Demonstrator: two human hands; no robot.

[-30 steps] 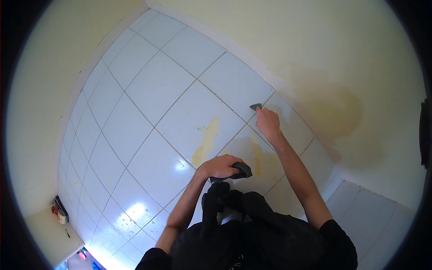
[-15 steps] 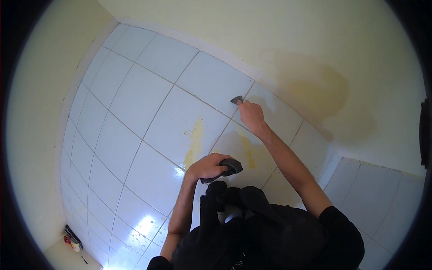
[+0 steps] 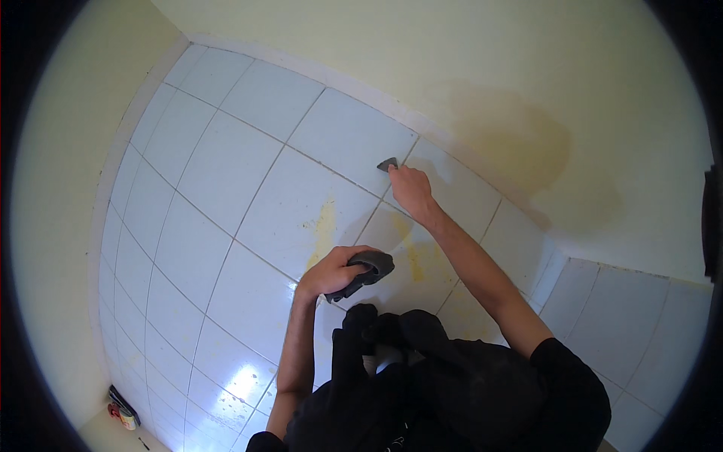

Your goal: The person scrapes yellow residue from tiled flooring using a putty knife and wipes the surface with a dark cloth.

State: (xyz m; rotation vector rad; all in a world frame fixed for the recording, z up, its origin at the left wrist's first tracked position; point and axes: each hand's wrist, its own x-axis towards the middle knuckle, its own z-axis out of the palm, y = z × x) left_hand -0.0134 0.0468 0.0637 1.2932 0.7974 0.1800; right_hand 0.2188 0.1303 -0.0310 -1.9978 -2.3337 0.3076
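Note:
My right hand (image 3: 411, 190) grips a small scraper (image 3: 387, 163) with a dark, flared blade. It is over the white floor tiles (image 3: 256, 173), close to a grout line near the wall; I cannot tell if the blade touches. Nearer to me, my left hand (image 3: 328, 273) is closed around a bunched dark grey cloth (image 3: 374, 267), which appears lifted off the floor. Between the two hands and to their left, yellow stains (image 3: 324, 226) mark the tiles. Another yellow smear (image 3: 413, 256) lies beneath my right forearm.
Pale yellow walls (image 3: 520, 53) rise beyond and to the left, with a light baseboard strip (image 3: 358, 98) along the floor. A tiled step or ledge (image 3: 625, 316) is at the right. Several small items, including a red and white container (image 3: 126, 419), sit at the lower left.
My left hand has moved up and slightly left with the cloth. My right hand and the scraper have shifted a little to the left, partly because the whole view moved.

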